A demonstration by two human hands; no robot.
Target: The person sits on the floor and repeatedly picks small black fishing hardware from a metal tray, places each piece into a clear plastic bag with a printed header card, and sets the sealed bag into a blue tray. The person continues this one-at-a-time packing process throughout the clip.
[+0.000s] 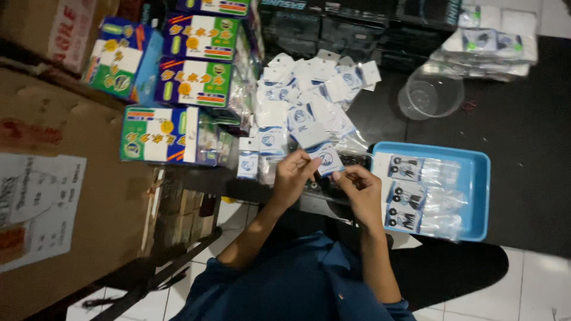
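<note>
Head view, centre of frame: I see my left hand (292, 178) and right hand (361, 189) meeting over a small flat packet (326, 158), white card with a blue round print under clear plastic. Left grip: thumb and fingers pressed onto the packet's left edge. Right grip: fingertips pinching its lower right corner. The packet sits between both hands, just below the loose heap.

Heap of like packets (309, 101): upper centre, white cards with blue marks in clear sleeves, spread over a dark floor mat (523, 131).

Blue tray (479, 196): right of centre, rectangular, light blue. Inside it lie three bagged cards with dark prints, stacked in a column, clear bag ends pointing right.

Clear round plastic tub (429, 95): upper right, near the heap. Behind it, a stack of white bagged packs (493, 47) at the upper right corner.

Colourful boxes (196, 59): upper left, blue, purple and green with yellow figures, several stacked.

Brown carton (71, 196): left side, bearing a white paper sheet (38, 208) with dark writing.
</note>
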